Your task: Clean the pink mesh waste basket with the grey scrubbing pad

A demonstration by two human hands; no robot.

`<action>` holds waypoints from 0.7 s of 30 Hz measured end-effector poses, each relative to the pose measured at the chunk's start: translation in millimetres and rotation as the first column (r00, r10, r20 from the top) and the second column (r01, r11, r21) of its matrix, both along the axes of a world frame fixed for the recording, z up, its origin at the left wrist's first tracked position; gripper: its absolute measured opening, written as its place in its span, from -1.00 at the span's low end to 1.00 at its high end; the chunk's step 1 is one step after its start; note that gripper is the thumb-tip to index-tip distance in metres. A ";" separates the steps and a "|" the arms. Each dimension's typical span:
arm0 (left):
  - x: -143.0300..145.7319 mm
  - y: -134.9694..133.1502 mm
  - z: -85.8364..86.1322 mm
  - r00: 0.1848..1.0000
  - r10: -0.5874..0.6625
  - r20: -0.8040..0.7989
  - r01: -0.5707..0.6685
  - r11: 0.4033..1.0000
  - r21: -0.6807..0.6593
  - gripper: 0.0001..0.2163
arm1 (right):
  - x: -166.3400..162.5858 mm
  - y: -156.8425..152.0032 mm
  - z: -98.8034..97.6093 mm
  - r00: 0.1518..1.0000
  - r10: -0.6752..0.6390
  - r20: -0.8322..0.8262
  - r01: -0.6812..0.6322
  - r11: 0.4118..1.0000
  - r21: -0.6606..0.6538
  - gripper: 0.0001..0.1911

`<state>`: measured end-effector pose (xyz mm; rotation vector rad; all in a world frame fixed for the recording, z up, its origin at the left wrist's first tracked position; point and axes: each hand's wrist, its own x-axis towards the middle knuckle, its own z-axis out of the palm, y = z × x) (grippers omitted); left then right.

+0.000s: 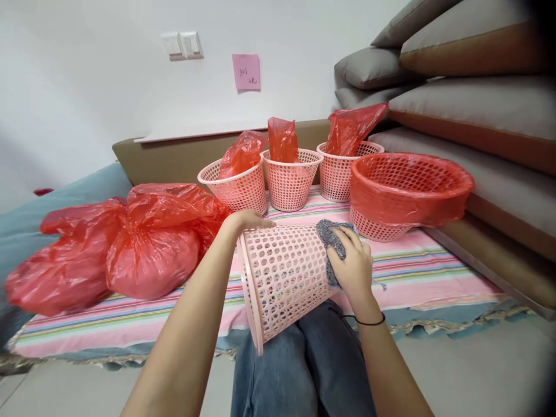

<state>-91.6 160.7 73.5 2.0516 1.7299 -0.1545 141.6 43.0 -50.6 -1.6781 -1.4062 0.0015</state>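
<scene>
A pink perforated plastic wastebasket [289, 272] lies on its side above my knees, its rim facing left and its base right. My left hand [251, 220] grips the upper part of the rim; some of its fingers are hidden behind the basket. In my right hand [353, 260] is a grey cloth [330, 246], bunched up and pressed against the basket's base end. A dark band circles my right wrist.
Behind stand three pink baskets [287, 185] with red plastic bags inside. A red-lined basket [408, 191] is at right, beside stacked grey-brown cushions [473, 110]. Full red bags [152, 255] lie left on the striped cloth [417, 272]. A pink note [247, 72] is on the wall.
</scene>
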 end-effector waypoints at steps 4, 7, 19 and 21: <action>1.4 -2.2 2.3 0.998 0.019 -0.062 -0.020 1.000 -0.016 -0.47 | -42.9 -22.8 21.2 0.986 0.152 0.067 -0.151 0.988 -0.009 -0.54; 3.2 -2.6 4.4 0.995 0.021 -0.098 -0.023 1.000 -0.019 -0.48 | -82.5 -45.9 37.3 0.938 0.331 0.106 -0.337 0.941 0.038 -0.52; -0.6 0.0 2.7 0.999 0.026 -0.043 -0.026 1.000 0.012 -0.48 | -43.6 -15.8 29.9 0.977 0.208 0.052 -0.207 0.978 -0.021 -0.55; -1.6 1.8 0.8 0.999 0.034 -0.022 -0.033 0.999 0.034 -0.48 | -36.6 -10.8 27.0 0.979 0.190 0.071 -0.189 0.982 -0.027 -0.57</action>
